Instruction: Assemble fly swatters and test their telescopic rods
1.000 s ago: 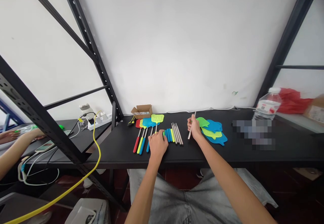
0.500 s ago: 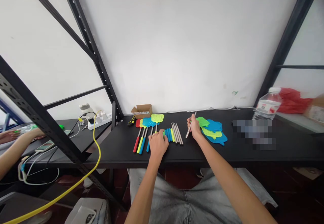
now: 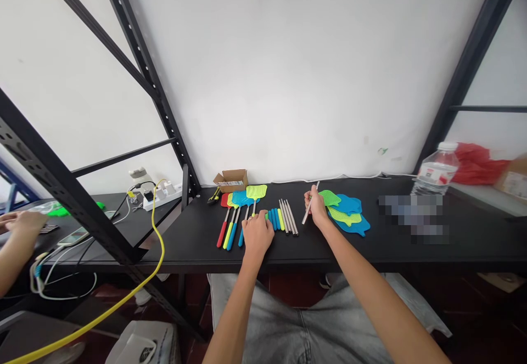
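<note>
My right hand (image 3: 315, 206) is closed around a silver metal rod (image 3: 307, 214), held tilted beside the swatter heads. My left hand (image 3: 258, 233) bends its fingers over a green handle grip (image 3: 266, 217), mostly hidden under it, at the left end of a row of blue grips (image 3: 274, 219) and a yellow grip (image 3: 280, 219). Several loose metal rods (image 3: 290, 217) lie just right of that row. Assembled fly swatters with red, yellow and blue handles (image 3: 231, 236) lie left of my left hand. Loose green, yellow and blue swatter heads (image 3: 349, 205) overlap to the right of my right hand.
A small open cardboard box (image 3: 230, 179) stands by the wall. At right are a clear plastic bottle (image 3: 436, 169) and a red bag (image 3: 477, 163). Black rack posts (image 3: 164, 100) and a yellow cable (image 3: 158, 232) are on the left, where another person's hands (image 3: 24, 222) show.
Both my hands stay almost where they were, the rod still in the right one. The other person's hands at far left have drawn back leftward, uncovering a green thing on that table.
</note>
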Action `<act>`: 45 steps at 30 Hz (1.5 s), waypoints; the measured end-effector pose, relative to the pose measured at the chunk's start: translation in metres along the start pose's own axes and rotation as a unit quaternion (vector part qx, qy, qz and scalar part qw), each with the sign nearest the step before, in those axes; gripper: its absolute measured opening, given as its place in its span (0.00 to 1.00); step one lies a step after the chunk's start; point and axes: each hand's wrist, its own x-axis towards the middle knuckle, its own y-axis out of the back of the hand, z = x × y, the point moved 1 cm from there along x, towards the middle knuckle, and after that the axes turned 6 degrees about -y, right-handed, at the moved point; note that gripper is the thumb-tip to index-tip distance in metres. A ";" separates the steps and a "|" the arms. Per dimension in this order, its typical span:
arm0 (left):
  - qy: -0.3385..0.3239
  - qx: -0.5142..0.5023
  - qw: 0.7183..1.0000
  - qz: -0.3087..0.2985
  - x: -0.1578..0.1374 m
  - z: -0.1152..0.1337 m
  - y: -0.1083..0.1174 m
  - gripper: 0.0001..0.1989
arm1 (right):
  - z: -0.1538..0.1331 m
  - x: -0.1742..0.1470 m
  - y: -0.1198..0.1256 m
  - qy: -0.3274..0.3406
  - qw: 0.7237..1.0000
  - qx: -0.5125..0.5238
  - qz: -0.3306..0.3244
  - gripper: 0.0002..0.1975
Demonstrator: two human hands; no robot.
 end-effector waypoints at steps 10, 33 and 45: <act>0.002 -0.008 1.000 -0.026 -0.001 0.002 0.002 0.16 | 0.007 0.006 0.002 0.004 1.000 0.003 -0.006 0.27; 0.006 0.002 1.000 -0.025 -0.001 0.001 0.001 0.15 | 0.006 0.005 0.003 0.017 1.000 0.002 -0.015 0.27; 0.005 0.010 1.000 0.000 -0.001 0.000 0.000 0.16 | 0.003 0.001 0.002 0.010 1.000 -0.001 -0.010 0.27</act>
